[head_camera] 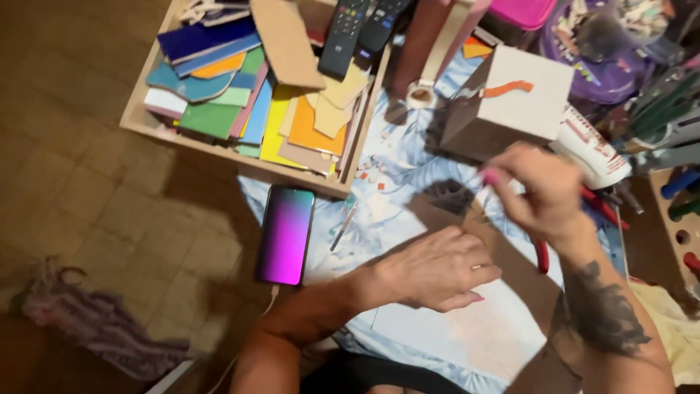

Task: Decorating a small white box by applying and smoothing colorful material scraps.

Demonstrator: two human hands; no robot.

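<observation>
Head view: left hand (437, 270) flat on cardboard sheet (503, 284); right hand's (543, 190) grip unclear beside white box (518, 102).

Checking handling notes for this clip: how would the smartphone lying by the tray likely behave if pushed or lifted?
The smartphone looks like a flat, rigid slab, so it would probably slide rather than roll or tip. Its glossy lit screen suggests a slippery, breakable face. A white cable seems plugged into its near end and may tug back when lifted.

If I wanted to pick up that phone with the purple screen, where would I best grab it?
Probably grip the phone across its two long edges near the middle, coming from above. It lies flat, screen up; a cable enters its near end and the wooden tray crowds its far end.
</observation>
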